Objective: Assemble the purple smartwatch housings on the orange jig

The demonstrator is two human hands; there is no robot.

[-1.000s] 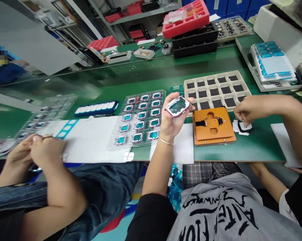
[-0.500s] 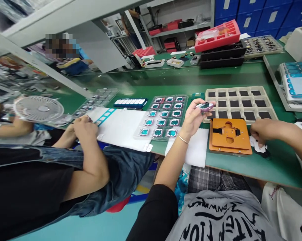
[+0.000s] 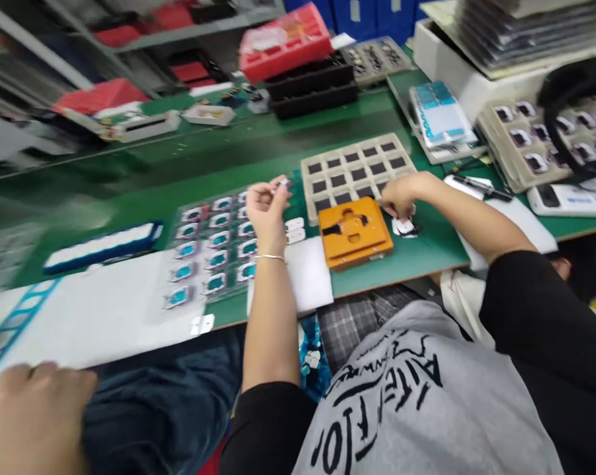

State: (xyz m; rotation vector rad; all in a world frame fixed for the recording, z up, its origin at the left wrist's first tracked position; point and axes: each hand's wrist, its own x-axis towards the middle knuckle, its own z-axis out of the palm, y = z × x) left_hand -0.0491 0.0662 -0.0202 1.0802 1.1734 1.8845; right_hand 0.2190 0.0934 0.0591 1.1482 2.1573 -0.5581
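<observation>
My left hand [image 3: 266, 204] is raised above the table, its fingers closed around a small purple-rimmed device casing [image 3: 284, 184], largely covered by the fingers. To its left lies a clear tray [image 3: 209, 227] with rows of similar casings, teal film on their faces. My right hand [image 3: 399, 196] reaches down beside the orange fixture [image 3: 355, 237], fingers bunched at a small pile of white and black pieces [image 3: 404, 228]. Whatever those fingertips grip is hidden. The fixture has cut-outs and a black strip on top.
Behind the fixture sits a beige compartment tray [image 3: 308, 198] with dark pads. Red and black trays [image 3: 312, 95] are stacked farther back. White foam sheets [image 3: 305, 274] lie at the front edge. At lower left is a co-worker's hand [image 3: 35, 415]. A power strip [image 3: 575, 200] lies at right.
The camera view has swung to the right, so the tabletop appears shifted left. My left hand still holds the casing, now turned more edge-on. My right hand stays at the white and black pieces.
</observation>
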